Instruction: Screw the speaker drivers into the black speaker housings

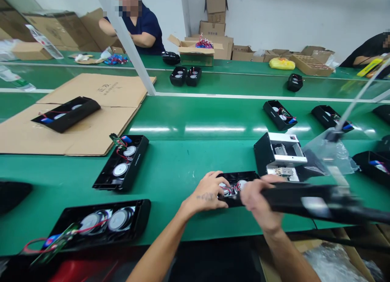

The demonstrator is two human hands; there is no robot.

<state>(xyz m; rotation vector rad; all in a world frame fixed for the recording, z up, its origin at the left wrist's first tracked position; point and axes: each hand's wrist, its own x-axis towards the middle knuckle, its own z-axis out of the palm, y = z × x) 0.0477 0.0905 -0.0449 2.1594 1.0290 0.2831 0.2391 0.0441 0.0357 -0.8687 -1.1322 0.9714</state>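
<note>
Green conveyor bench (189, 160) is filling the view, with open black speaker housings sitting along it. At 6 o'clock, nearest the camera, both hands are working on one small speaker housing (236, 187) lying open side up, long axis running left-right. Left hand (209, 196) is pressing on its left end, fingers curled over the edge, gripping it. Right hand (257, 202) is closing around a long black tool (307, 202) that is stretching away toward 3 o'clock; its tip is lying just right of the housing's middle, hidden behind the knuckles. Left hand is nearer the housing. At 2 o'clock a black-and-white fixture box (278, 156) is standing just beyond it. At 9 o'clock a larger housing (123, 162) is lying angled. At 11 o'clock another person (141, 28) is working across the belt, beside cardboard boxes (215, 16).
</note>
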